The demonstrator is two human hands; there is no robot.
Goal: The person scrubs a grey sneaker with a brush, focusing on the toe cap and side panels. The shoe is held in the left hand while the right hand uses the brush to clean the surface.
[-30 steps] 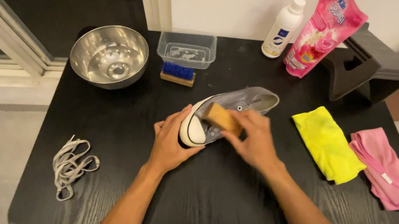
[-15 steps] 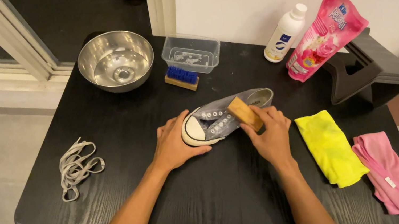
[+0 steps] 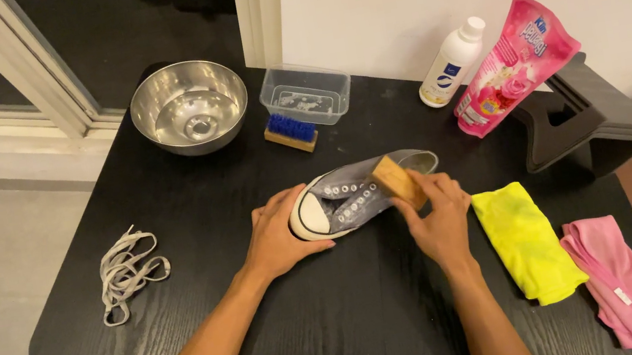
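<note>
A grey sneaker [image 3: 347, 198] with a white toe cap and no laces lies on its side in the middle of the black table [image 3: 195, 223]. My left hand [image 3: 279, 239] grips its toe end and holds it down. My right hand [image 3: 437, 213] holds a wooden-backed brush [image 3: 398, 179] pressed against the shoe's side near the eyelets. The brush bristles are hidden against the shoe.
A steel bowl [image 3: 189, 106], a clear plastic tub [image 3: 305, 94] and a blue-bristled brush [image 3: 290, 132] stand at the back. A white bottle [image 3: 451, 65] and pink pouch [image 3: 514, 65] are at the back right. White laces [image 3: 125, 272] lie left; yellow cloth [image 3: 526, 241] and pink cloth [image 3: 620, 281] right.
My right hand has slid the wooden brush along the shoe from near the toe toward the heel. My left hand stays on the toe. The camera view has shifted slightly.
</note>
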